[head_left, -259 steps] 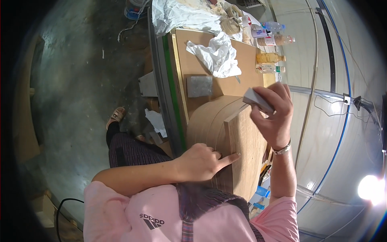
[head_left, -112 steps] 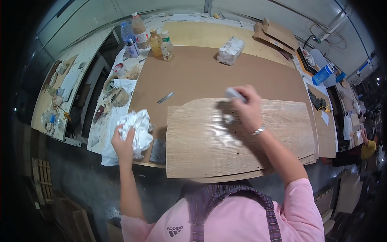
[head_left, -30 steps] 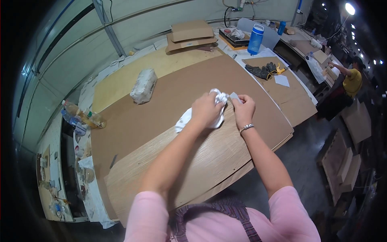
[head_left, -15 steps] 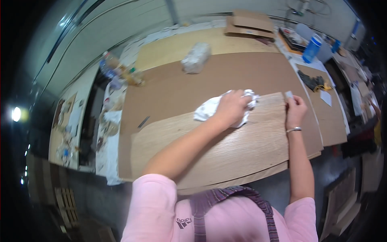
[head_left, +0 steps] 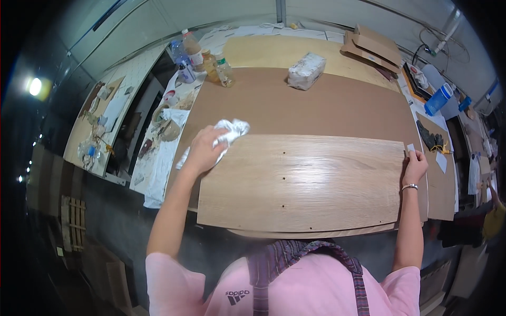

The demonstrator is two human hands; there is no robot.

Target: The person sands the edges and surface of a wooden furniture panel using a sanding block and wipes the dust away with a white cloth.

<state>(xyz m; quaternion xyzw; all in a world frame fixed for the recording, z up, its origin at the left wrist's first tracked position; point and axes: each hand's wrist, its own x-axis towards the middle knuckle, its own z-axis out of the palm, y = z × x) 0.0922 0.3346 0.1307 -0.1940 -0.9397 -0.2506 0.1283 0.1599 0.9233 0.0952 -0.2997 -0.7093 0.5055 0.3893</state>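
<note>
A wood-grain board (head_left: 327,184) with several small dark holes lies flat on the brown sheet (head_left: 253,100) in front of me. My left hand (head_left: 207,148) is closed on a crumpled white cloth (head_left: 232,130) at the board's far left corner. Part of the cloth hangs out past the left edge. At the right edge, my right hand (head_left: 416,166) pinches a small white piece (head_left: 410,148), perhaps paper or card, beside the far right corner. Another board's edge (head_left: 316,235) shows beneath the top one.
A white wrapped block (head_left: 307,71) sits farther back on the brown sheet. Several bottles (head_left: 195,55) stand at the back left. On the right are a blue bottle (head_left: 438,99), dark gloves (head_left: 429,136) and a paper scrap (head_left: 441,162). A folded cardboard box (head_left: 371,48) lies behind.
My left hand has swept the cloth from the board's far middle to its far left corner, uncovering the holes. My right hand stays at the right edge. The whole view has shifted.
</note>
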